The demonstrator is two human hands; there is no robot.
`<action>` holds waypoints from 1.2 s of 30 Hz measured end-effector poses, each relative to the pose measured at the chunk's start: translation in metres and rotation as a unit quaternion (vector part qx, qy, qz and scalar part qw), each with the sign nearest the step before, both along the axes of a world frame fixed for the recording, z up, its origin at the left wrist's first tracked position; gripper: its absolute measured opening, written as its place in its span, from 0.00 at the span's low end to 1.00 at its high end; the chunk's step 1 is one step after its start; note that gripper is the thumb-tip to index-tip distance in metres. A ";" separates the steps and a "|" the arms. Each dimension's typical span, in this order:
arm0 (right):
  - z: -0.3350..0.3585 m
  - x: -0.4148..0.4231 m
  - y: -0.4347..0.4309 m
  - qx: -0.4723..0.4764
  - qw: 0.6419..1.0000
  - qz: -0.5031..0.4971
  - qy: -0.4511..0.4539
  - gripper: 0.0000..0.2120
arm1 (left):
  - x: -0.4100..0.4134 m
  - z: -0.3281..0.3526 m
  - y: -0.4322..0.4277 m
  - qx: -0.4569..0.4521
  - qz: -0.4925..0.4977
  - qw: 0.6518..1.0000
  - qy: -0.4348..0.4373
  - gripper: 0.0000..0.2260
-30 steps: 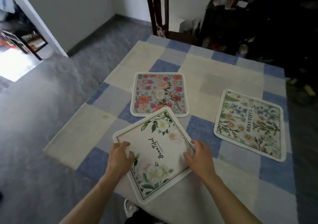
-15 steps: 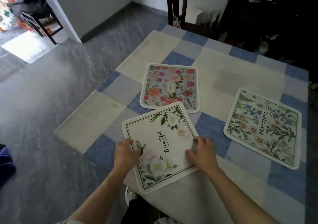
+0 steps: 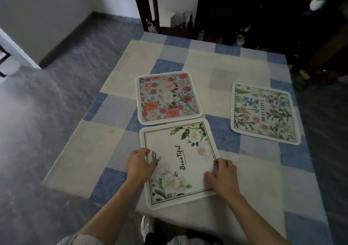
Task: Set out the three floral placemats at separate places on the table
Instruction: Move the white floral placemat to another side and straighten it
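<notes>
Head camera looks down on a table (image 3: 207, 60) covered with a soft cloth checked in cream, pale blue and darker blue. Grey mottled floor (image 3: 56, 116) fills the left of the frame, and a white wall with a dark skirting runs across the upper left. A dark wooden chair (image 3: 145, 5) stands at the table's far edge at top centre. Dark, cluttered furniture (image 3: 263, 11) crowds the upper right, too dim to read. A pale shoe (image 3: 146, 226) shows below the table's near edge at bottom centre.

Three mats lie flat on the cloth. The rose placemat (image 3: 167, 98), pink and red blooms on light blue, sits at centre. The wildflower placemat (image 3: 263, 113), green stems and blue flowers with the word "BEAUTIFUL", lies at right, well apart from the other two. The white-flowered placemat (image 3: 180, 160), lettered "BeauTiful", lies at lower centre, near the table's front edge. Its far edge is just beside the rose mat's near edge; whether they touch I cannot tell.

Both hands are on this nearest mat. The left hand (image 3: 140, 164) grips its left edge, fingers bent with their tips on the printed face. The right hand (image 3: 224, 179) grips the right edge near the front corner, thumb laid on top and fingers curled at the border.
</notes>
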State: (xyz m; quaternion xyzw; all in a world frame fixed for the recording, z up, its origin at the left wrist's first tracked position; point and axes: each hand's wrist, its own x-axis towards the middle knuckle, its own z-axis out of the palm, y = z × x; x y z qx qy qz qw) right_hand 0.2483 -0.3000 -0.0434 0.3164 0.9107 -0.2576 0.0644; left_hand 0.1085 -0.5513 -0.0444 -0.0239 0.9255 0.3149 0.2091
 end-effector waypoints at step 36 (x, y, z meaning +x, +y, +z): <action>0.018 -0.023 -0.004 -0.018 0.998 0.025 0.060 0.23 | 0.013 0.011 0.008 -0.050 -0.097 0.993 0.033 0.18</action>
